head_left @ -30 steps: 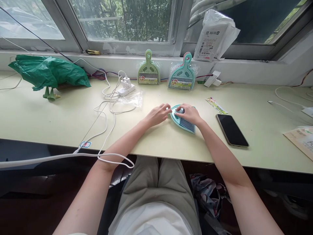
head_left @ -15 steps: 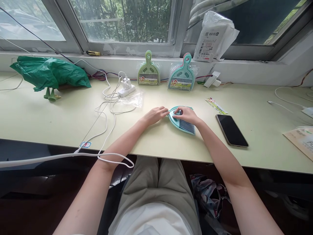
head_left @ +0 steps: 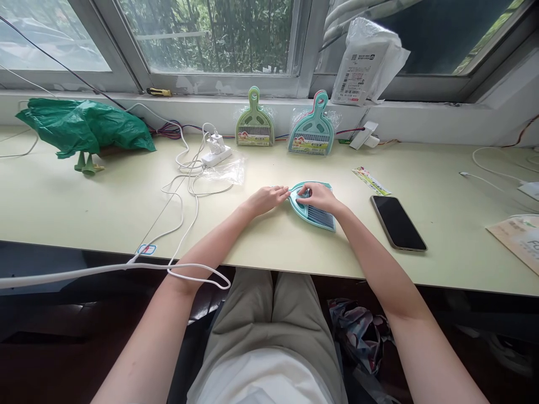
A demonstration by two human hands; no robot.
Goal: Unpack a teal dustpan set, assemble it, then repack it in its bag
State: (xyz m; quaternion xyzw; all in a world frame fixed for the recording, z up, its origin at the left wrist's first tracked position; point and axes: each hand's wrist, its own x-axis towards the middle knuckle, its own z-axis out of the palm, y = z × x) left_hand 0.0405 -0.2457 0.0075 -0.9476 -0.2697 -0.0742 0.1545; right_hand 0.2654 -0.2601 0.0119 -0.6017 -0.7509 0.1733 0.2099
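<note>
A turquoise dustpan (head_left: pixel 298 212) lies flat on the table in front of me, its handle pointing left. Inside its pan rests a small hand brush (head_left: pixel 320 216) with dark grey-blue bristles. My left hand (head_left: pixel 269 200) is closed over the dustpan's handle end, which its fingers mostly cover. From the right, my right hand (head_left: pixel 319 197) reaches over the pan, with thumb and fingers pinched on the brush's grip. The fingers hide part of that grip.
A phone (head_left: pixel 398 223) and a printed label strip (head_left: pixel 371 180) lie to the right. Wrapped dustpan sets, one green (head_left: pixel 254 120) and one turquoise (head_left: pixel 312 126), lean on the back wall. White cables (head_left: pixel 196 205), a power strip (head_left: pixel 217 156) and a green bag (head_left: pixel 90 128) are on the left.
</note>
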